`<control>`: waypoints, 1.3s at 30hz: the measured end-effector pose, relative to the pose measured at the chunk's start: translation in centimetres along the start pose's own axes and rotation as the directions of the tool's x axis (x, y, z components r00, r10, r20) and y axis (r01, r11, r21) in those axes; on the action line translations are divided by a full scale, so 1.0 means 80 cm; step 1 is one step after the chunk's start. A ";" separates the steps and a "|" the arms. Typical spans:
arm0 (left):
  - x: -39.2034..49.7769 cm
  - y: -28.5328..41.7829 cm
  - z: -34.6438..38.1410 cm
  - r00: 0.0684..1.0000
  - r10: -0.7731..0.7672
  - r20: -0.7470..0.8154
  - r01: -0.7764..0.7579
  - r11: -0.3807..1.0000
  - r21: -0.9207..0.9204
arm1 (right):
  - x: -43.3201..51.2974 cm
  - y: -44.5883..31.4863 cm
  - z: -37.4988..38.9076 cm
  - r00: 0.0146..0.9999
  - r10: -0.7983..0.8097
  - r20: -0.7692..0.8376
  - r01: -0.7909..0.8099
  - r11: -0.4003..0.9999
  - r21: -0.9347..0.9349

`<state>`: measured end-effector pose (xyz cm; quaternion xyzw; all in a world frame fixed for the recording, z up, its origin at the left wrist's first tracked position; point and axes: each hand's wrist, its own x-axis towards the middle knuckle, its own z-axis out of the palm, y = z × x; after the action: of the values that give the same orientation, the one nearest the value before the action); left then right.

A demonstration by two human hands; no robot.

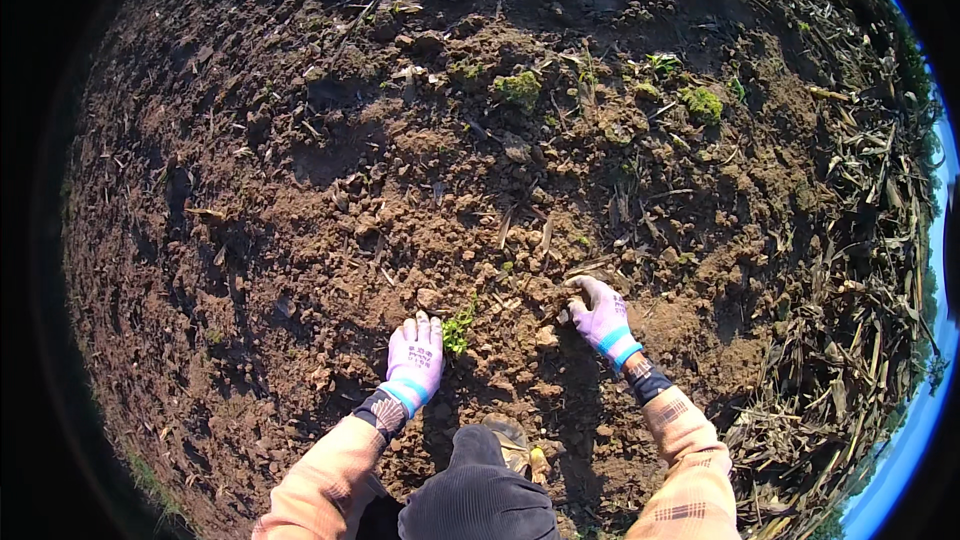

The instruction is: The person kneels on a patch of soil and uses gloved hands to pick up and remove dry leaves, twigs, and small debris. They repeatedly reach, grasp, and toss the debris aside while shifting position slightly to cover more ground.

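My left hand (416,358), in a dirty lilac knit glove with a blue cuff, lies on the brown soil, its fingertips right beside a small leafy green plant (457,328). My right hand (598,313), gloved alike, rests on the clods further right, thumb and fingers curved; whether a bit of soil is between them cannot be told. Near its fingertips lies a piece of dry stalk (590,267). A pale clod (546,337) sits between the two hands.
Loose, cloddy soil (315,240) with dry straw bits spreads all round. Green tufts (517,90) grow further ahead. A thick band of dry stalks (847,360) runs along the right. My shoe (508,435) and a dark corduroy-clad knee (480,495) are at the bottom.
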<state>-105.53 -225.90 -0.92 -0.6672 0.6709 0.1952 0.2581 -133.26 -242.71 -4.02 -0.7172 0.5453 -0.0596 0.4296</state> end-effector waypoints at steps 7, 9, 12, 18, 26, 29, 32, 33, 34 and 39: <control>0.005 -0.017 -0.016 0.980 0.142 0.139 -0.157 0.982 0.105 | 0.069 -0.042 0.024 0.983 -0.139 0.119 0.166 0.951 -0.260; 0.004 -0.030 0.004 0.986 0.163 0.021 -0.163 0.987 -0.007 | 0.076 -0.055 0.046 0.969 -0.089 0.229 0.171 0.914 -0.368; 0.027 -0.061 -0.042 0.940 0.251 0.231 -0.178 0.938 -0.297 | 0.092 -0.052 0.068 0.971 -0.028 0.236 0.126 0.901 -0.415; 0.037 -0.222 -0.212 0.948 0.241 0.208 -0.206 0.963 -0.175 | 0.104 -0.057 0.055 0.961 0.007 0.278 0.140 0.851 -0.506; 0.079 -0.271 -0.112 0.996 -0.045 -0.071 0.007 0.884 -0.467 | 0.105 -0.051 0.067 0.978 -0.008 0.208 0.083 0.932 -0.352; 0.135 -0.258 -0.048 0.988 0.005 -0.152 -0.078 0.873 -0.481 | 0.099 -0.042 0.077 0.986 -0.075 0.147 0.114 0.955 -0.274; 0.175 -0.227 -0.069 0.994 0.065 -0.093 -0.101 0.880 -0.464 | 0.093 -0.011 0.056 0.993 -0.097 0.062 0.111 0.955 -0.274; 0.181 -0.231 -0.072 0.989 0.106 -0.099 -0.140 0.869 -0.475 | 0.088 0.002 0.056 0.989 -0.145 0.024 0.146 0.956 -0.256; 0.183 -0.246 -0.054 0.977 0.159 -0.141 -0.209 0.843 -0.495 | 0.082 -0.003 0.065 1.000 0.009 0.006 -0.009 0.996 0.091; 0.201 -0.299 -0.052 0.964 0.257 -0.074 -0.224 0.626 -0.747 | 0.034 -0.029 0.065 0.947 0.304 0.105 -0.299 0.710 0.638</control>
<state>-81.65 -242.00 -5.43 -0.6141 0.6083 0.4999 -0.0546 -127.57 -242.03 -6.76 -0.4259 0.6024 -0.1757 0.6518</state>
